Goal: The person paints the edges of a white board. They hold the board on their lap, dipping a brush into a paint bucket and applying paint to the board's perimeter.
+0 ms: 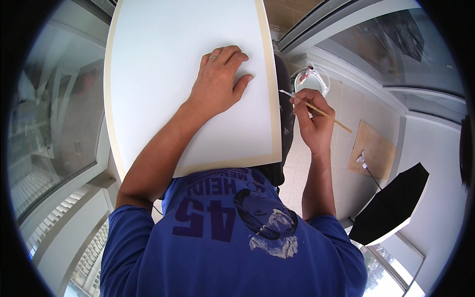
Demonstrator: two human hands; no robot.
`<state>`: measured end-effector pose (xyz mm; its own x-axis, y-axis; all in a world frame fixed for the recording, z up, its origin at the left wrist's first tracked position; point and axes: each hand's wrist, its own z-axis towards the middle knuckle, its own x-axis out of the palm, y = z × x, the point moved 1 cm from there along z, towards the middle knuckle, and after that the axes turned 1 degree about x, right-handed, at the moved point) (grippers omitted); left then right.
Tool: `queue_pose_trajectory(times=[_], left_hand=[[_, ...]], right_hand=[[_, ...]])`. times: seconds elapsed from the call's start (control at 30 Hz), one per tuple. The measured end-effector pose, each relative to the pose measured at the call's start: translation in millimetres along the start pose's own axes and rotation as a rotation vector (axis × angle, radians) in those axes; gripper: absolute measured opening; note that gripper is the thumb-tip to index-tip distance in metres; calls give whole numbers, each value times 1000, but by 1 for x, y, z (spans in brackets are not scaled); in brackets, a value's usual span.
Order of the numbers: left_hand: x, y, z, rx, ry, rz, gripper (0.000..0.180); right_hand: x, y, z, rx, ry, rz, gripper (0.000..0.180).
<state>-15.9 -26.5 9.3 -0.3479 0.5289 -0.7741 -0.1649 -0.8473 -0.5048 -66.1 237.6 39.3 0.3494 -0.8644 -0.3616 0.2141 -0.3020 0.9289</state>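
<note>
A large white sheet (163, 74), edged with cream tape, lies in front of me. My left hand (217, 79) rests on it, palm down, with the fingers slightly bent and the thumb apart. Beyond the sheet's right edge, my right hand (315, 116) pinches a thin paintbrush (330, 118) with a wooden handle. The brush's pale tip points left, close to the taped border but seemingly apart from it. Just behind the right hand stands a round white bucket (319, 85), partly hidden by the hand, with a red-and-white smeared thing at its rim.
A brown board (373, 151) lies on the tiled floor at the right. Nearer, a black umbrella-like light shade (391, 205) stands by the wall. Glass panels (59, 114) in frames rise at the left and far right. Something dark (288, 114) sits under the sheet's right edge.
</note>
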Motion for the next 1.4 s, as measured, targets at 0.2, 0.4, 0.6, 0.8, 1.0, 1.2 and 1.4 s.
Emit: queue_pose_trajectory(times=[0.2,0.4,0.6,0.8,1.0,1.2,1.4], left_hand=[[-1,-1,1,4,3,4,38],[1,0,0,8,-7,21,38],[1,0,0,16,-6,19,38],[0,0,0,25,-22,6,38],[1,0,0,22,-22,11,37],[2,0,-1,22,-25,22,37],[2,1,-1,39,-33,26,37]], right_hand=[[17,-27,4,-3,-101,285,36],[27,-39,-1,-15,-102,248,38],[28,-37,-4,-2,-92,252,39],[27,-37,-9,-17,-99,225,39],[25,-40,-19,-3,-102,245,39],[22,-39,-33,38,-115,219,40],[19,-36,-51,33,-130,162,43]])
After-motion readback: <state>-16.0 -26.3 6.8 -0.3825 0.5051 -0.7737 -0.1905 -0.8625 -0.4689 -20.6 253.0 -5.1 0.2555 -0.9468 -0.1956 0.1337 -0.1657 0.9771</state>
